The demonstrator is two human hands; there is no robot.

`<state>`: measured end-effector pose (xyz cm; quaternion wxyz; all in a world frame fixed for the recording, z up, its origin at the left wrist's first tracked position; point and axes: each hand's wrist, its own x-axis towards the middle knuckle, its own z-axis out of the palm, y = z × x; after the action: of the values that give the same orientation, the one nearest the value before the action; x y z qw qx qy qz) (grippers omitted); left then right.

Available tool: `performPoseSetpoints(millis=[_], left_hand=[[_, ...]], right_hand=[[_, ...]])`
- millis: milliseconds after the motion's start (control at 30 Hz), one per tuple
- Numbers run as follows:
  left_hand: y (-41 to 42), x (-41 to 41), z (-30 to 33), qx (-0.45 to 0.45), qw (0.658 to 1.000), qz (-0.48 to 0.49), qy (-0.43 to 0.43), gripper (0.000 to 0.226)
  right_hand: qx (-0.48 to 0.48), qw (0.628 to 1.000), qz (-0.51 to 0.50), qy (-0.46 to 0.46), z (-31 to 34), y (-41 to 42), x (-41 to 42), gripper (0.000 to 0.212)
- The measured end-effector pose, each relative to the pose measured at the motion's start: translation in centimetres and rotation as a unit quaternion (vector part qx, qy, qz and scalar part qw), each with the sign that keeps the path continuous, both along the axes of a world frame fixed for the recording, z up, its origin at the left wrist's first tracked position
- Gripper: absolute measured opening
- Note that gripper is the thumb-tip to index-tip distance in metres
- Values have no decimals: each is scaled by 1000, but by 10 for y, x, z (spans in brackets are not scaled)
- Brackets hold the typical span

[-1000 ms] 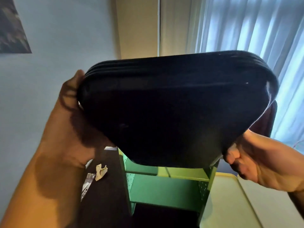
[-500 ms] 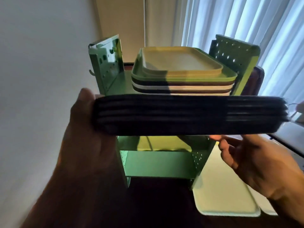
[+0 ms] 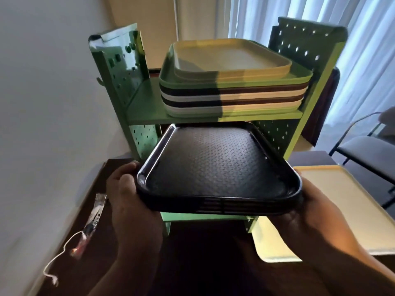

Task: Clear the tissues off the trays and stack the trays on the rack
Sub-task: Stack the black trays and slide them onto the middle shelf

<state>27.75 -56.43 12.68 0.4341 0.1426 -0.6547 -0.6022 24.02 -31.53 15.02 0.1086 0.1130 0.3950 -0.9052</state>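
I hold a stack of several black textured trays (image 3: pixel 215 165) level in front of the green rack (image 3: pixel 145 110). My left hand (image 3: pixel 128 195) grips the stack's near left corner and my right hand (image 3: pixel 305 212) supports its near right corner from below. The stack's far edge sits at the opening under the rack's upper shelf. A pile of green, brown, white and yellow trays (image 3: pixel 230 82) fills that upper shelf. No tissue lies on the black trays.
Pale yellow trays (image 3: pixel 342 201) lie on the dark table (image 3: pixel 102 242) to the right of the rack. A crumpled wrapper with a white string (image 3: pixel 89 227) lies at the left. A wall is at the left; a chair (image 3: pixel 367 150) stands at the right by curtains.
The black stack has come down from a raised, tilted hold to level, and now sits lower, at the rack's lower opening. The view has tipped down onto the tray tops.
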Motion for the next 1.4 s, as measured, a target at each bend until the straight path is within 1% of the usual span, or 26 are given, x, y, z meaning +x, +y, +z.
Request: performPoseSetpoints(millis=[33, 67, 133, 200, 267, 367, 400, 467, 500, 567, 667, 767, 867, 933, 1000, 1067, 1133, 1167, 1200, 1233, 1300, 1367, 1400], left_hand=[[5, 0, -4, 35, 998, 5, -43, 13], [3, 3, -13, 72, 996, -2, -60, 16], [9, 5, -19, 68, 994, 7, -90, 18], [7, 0, -21, 37, 992, 43, -112, 13], [11, -7, -24, 47, 990, 28, -126, 8], [19, -12, -32, 30, 991, 16, -132, 7], [20, -13, -35, 25, 990, 12, -137, 7], [16, -17, -39, 21, 989, 1, -149, 8], [14, -18, -39, 20, 988, -3, -156, 10], [10, -20, -36, 12, 988, -17, -154, 20], [8, -24, -35, -7, 987, -17, -157, 25], [7, -26, -39, -15, 987, -11, -157, 26], [7, -28, -39, -16, 989, -5, -147, 24], [7, -33, -39, -29, 989, 6, -144, 22], [7, -34, -40, -59, 988, 28, -140, 21], [7, -33, -38, -133, 980, 62, -138, 16], [4, -32, -32, -228, 960, 94, -129, 6], [3, -31, -28, -271, 950, 105, -117, 2], [3, -30, -21, -303, 942, 109, -96, 3], [5, -27, -13, -323, 938, 104, -69, 6], [17, -21, 6, -324, 944, 62, -23, 13], [41, -15, 25, -304, 952, -28, 5, 19], [54, -13, 30, -301, 950, -74, 15, 19]], right_hand=[[-35, 999, -16, -2, -7, -2, -1, 38], [-45, 999, -9, -6, -9, -4, 1, 41], [-32, 999, -10, -19, -18, -3, -2, 44], [-37, 999, 3, -32, -20, -6, -2, 31], [-31, 998, 19, -47, -26, -9, -5, 42], [27, 998, 14, -50, -37, -5, -10, 32], [58, 997, 11, -52, -40, -3, -14, 25], [149, 987, 20, -54, -43, -2, -22, 16], [200, 978, 31, -53, -43, -1, -25, 16], [271, 960, 56, -53, -44, 0, -30, 24], [312, 946, 73, -41, -44, 4, -37, 30], [314, 946, 83, -16, -45, 8, -41, 29], [343, 935, 88, 3, -45, 8, -42, 27], [376, 923, 85, 6, -43, 9, -44, 32], [409, 908, 95, 9, -42, 11, -46, 39], [421, 900, 115, 6, -42, 11, -47, 46], [408, 903, 134, 8, -42, 11, -48, 51], [402, 904, 144, 16, -42, 11, -48, 55], [401, 902, 158, 29, -42, 14, -50, 60], [398, 899, 179, 42, -40, 18, -51, 65], [367, 898, 236, 53, -36, 30, -54, 74], [332, 896, 291, 57, -32, 48, -59, 84], [323, 892, 311, 61, -30, 56, -60, 85]])
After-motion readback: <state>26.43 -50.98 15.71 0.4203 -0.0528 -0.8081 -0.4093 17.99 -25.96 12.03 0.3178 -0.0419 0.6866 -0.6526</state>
